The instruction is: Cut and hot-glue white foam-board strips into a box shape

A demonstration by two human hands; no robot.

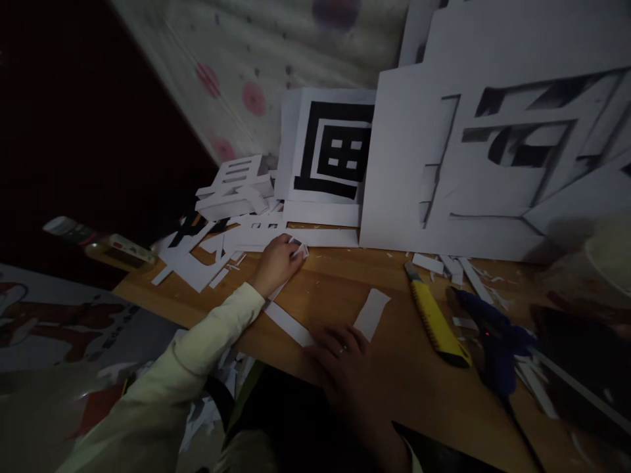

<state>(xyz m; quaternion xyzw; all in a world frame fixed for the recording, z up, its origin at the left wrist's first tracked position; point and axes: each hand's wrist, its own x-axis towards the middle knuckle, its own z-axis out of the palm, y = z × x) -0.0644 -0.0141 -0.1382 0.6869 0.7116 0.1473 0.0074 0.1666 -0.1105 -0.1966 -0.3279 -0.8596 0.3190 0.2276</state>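
Note:
Near the middle of the wooden table, my left hand is closed with its fingertips around a small white folded piece, partly hidden by the fingers. Closer to the front edge lies my right hand, a ring on one finger, its fingers stretched out and resting over white strips. One white strip runs out from under it to the left. Another short strip sticks out past its fingertips. To its right, a yellow box cutter lies with its blade end pointing away from me.
A blue glue gun with a red light lies at the right. White boards with cut-outs and a sheet with a black character lean at the back. Paper scraps and a bottle are at the left.

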